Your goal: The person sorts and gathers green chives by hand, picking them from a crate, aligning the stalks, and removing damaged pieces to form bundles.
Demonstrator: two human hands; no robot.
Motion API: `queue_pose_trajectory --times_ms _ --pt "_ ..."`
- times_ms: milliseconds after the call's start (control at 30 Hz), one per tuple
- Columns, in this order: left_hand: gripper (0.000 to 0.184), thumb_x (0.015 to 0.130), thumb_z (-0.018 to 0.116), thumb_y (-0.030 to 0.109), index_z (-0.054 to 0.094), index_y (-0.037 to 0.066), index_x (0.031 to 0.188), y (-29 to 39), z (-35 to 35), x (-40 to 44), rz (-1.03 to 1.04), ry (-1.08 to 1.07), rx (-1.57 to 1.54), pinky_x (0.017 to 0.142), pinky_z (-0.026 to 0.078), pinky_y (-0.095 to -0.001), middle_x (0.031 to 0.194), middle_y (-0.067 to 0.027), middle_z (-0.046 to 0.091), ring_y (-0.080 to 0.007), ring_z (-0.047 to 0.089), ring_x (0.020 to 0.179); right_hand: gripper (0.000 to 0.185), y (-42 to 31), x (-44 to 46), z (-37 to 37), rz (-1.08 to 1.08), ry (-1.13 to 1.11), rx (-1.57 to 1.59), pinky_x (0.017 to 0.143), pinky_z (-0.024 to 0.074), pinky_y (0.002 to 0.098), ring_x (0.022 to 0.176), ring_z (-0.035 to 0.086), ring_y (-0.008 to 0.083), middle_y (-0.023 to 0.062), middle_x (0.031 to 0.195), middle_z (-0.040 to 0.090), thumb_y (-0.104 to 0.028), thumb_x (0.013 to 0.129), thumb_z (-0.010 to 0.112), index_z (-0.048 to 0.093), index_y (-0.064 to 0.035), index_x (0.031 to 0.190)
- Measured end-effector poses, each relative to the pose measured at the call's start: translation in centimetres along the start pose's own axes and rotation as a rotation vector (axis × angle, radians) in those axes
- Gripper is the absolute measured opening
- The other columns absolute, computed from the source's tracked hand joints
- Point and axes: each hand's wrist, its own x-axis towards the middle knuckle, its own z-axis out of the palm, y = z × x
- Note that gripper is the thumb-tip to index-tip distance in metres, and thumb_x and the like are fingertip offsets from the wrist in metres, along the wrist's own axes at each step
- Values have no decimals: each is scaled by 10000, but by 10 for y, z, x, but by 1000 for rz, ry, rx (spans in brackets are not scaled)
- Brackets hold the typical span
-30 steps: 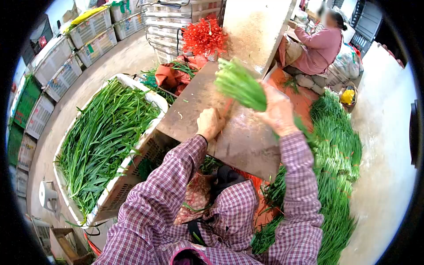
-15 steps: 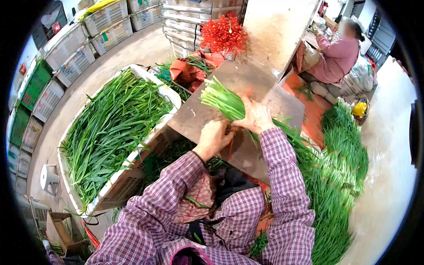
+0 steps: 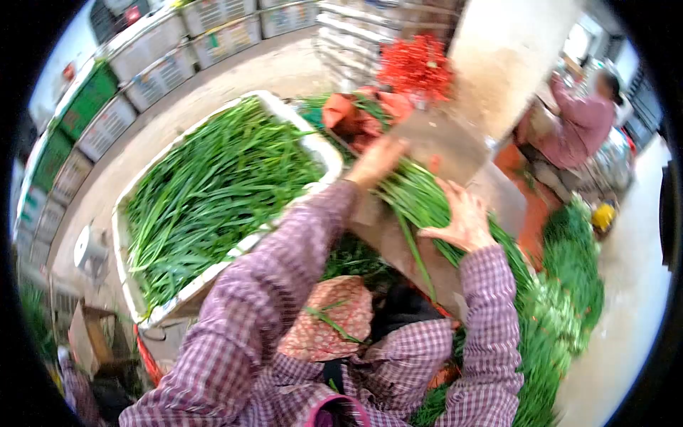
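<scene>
A bunch of green stalks (image 3: 420,196) lies across the brown board (image 3: 441,146), one loose stalk hanging toward the near edge. My right hand (image 3: 462,219) rests over the bunch with its fingers spread. At the pale end of the bunch is my left hand (image 3: 380,160), blurred, its fingers too smeared to read. Left of the board, long green leaves (image 3: 213,199) fill a white crate (image 3: 124,263).
Bundled greens (image 3: 551,313) are heaped at the right by the pale wall (image 3: 633,285). Red ties (image 3: 416,67) and orange cloth (image 3: 348,117) sit behind the board. A person in pink (image 3: 580,132) sits at the back right. Stacked crates (image 3: 160,78) line the back left.
The view has swung left. The bunch, earlier raised in my right hand, now lies on the board. My right fingers have spread, and my left hand has moved toward the far side of the board.
</scene>
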Motion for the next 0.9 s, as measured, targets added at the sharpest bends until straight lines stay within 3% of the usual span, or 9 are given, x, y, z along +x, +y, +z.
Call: queue_pose_trajectory --times_ms 33,67,100,200,333,467,633,767,900 --pt "454 899 512 423 615 21 1082 -19 16 4 187 -33 471 864 475 -441 1062 -232 624 -355 615 966 1112 -4 -1 -1 24 14 -28 1062 237 562 1311 337 340 135 1424 372 -658 525 758 309 -230 1447" --pt "474 885 493 434 605 10 1065 22 23 -18 -57 102 350 923 427 -486 1083 -229 609 -376 597 986 1098 -4 -1 1 24 37 8 1067 236 553 1315 335 330 133 1429 367 -636 536 764 306 -231 1448" --pt "550 886 510 467 547 28 1215 19 26 -15 -41 6 517 958 421 -443 1117 -200 611 -347 567 1087 1074 -2 -1 8 26 58 35 1071 231 542 1321 330 319 130 1434 361 -608 557 767 304 -228 1449" --pt "669 914 430 513 385 7 1349 20 26 -27 13 -10 477 1079 210 -564 1371 -208 411 -329 322 1337 1063 9 -3 33 43 49 35 1075 212 547 1329 319 316 116 1445 347 -587 593 759 266 -227 1463" --pt "618 917 498 422 384 -20 1334 65 -15 -68 209 177 415 1053 269 -511 1347 -206 420 -346 375 1275 1095 -1 -4 11 91 -1 -26 1087 203 560 1338 307 325 109 1452 338 -608 583 755 244 -216 1469" --pt "435 837 656 260 552 36 1194 98 -106 -182 379 282 408 985 350 -434 1234 -162 533 -306 470 1185 932 -17 7 -20 -32 143 34 1081 269 503 1310 361 325 152 1423 368 -360 685 774 286 -157 1452" --pt "406 734 714 100 597 48 1119 77 -240 -361 36 760 945 980 379 -417 1143 -125 603 -282 521 1151 831 -126 34 -59 -371 167 271 1042 362 411 1226 460 335 182 1322 476 -273 699 773 369 -75 1398" --pt "486 858 607 199 464 -17 1269 36 -307 -499 -415 1023 1248 989 373 -422 1203 -202 535 -337 495 1133 794 -249 61 -61 -755 89 329 1029 371 422 1155 522 334 190 1275 520 -308 717 761 393 -46 1370" --pt "510 898 563 243 422 -43 1296 -6 -311 -539 -509 1174 995 977 391 -407 1227 -227 519 -341 509 1147 796 -371 76 -25 -1028 120 333 996 397 428 1139 527 324 184 1256 529 -371 732 749 393 -40 1362"
